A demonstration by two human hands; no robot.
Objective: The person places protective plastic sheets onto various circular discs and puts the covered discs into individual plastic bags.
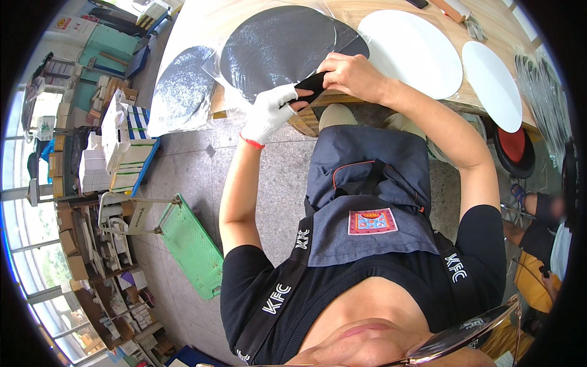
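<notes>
Wearing a white glove with cut-away fingertips, my left hand is closed on one end of a small black piece that looks like cloth or a strap. Bare and pinching, my right hand grips the other end of that piece. Both hands are just above the table's near edge. Beyond them lies a large black oval sheet, partly under clear plastic film. To its left is a smaller dark oval wrapped in clear film, overhanging the table edge.
A large white oval and a smaller white oval lie on the wooden table. Clear plastic bags hang at the right. On the floor stand a green trolley and a red-topped stool. Another person sits at the right.
</notes>
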